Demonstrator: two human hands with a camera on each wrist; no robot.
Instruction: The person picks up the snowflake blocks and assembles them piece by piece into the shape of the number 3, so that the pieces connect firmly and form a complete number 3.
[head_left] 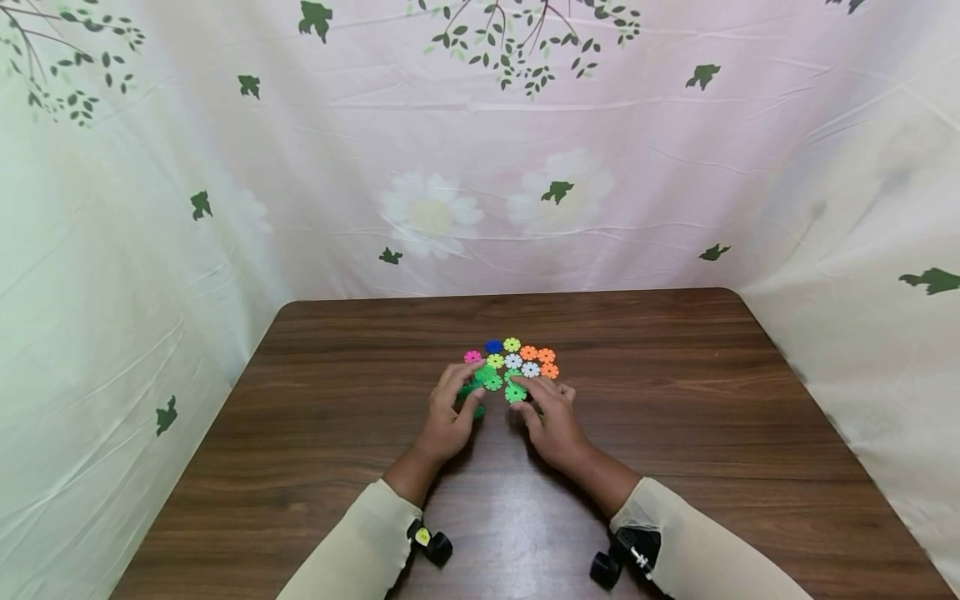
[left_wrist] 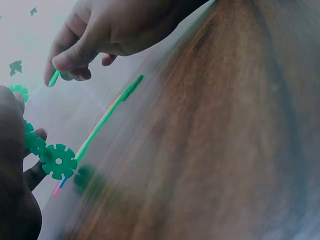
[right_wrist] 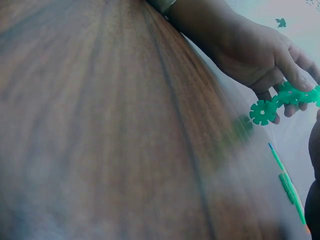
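Observation:
My left hand (head_left: 448,417) grips a short chain of joined green notched discs (right_wrist: 262,112), held above the table; its lowest disc (left_wrist: 59,161) hangs below the fingers in the left wrist view. To the right, my right hand (head_left: 553,423) pinches a single green notched disc (left_wrist: 54,78) between thumb and finger, seen nearly edge-on in the left wrist view. Just beyond both hands lies a flat cluster of loose notched discs: pink (head_left: 472,357), blue (head_left: 493,346), yellow (head_left: 512,344), white (head_left: 513,361), orange (head_left: 549,371) and green.
The brown wood-grain table (head_left: 315,433) spreads out on both sides of the hands. A pale printed cloth (head_left: 480,150) hangs behind it and along both sides. Small black cameras (head_left: 438,550) are strapped to both wrists.

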